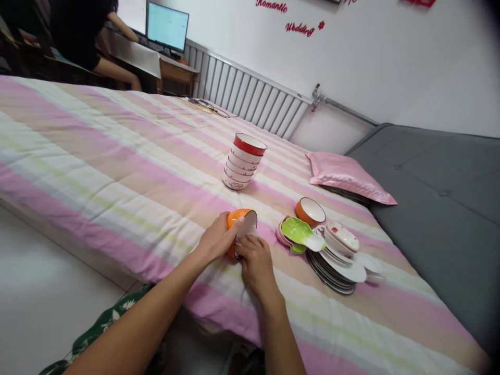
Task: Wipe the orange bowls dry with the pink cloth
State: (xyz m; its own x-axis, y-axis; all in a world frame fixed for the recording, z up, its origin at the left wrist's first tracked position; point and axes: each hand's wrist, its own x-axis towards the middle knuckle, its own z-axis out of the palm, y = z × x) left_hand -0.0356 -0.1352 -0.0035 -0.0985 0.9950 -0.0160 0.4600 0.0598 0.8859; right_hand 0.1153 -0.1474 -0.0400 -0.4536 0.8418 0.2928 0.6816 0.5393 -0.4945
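An orange bowl (234,219) with a white inside is tilted on its side above the bed's front part, its mouth turned toward the right. My left hand (219,237) is wrapped round its outer wall, thumb over the rim. The bent fingers of my right hand (255,258) reach into the bowl's mouth, pressed together. Something pale shows by those fingers, too indistinct to name. Beyond the hands stands a stack of white bowls (242,166), the top one with a red band. A second orange bowl (311,211) rests to the right, white inside.
Beside that second bowl lie green leaf-shaped dishes (299,230), pink dishes, a white and pink dish (341,237) and a stack of plates (332,276). A pink pillow (351,177) lies near the grey headboard (437,198). Cables (211,107) lie at the far edge. A person (84,36) sits at a desk.
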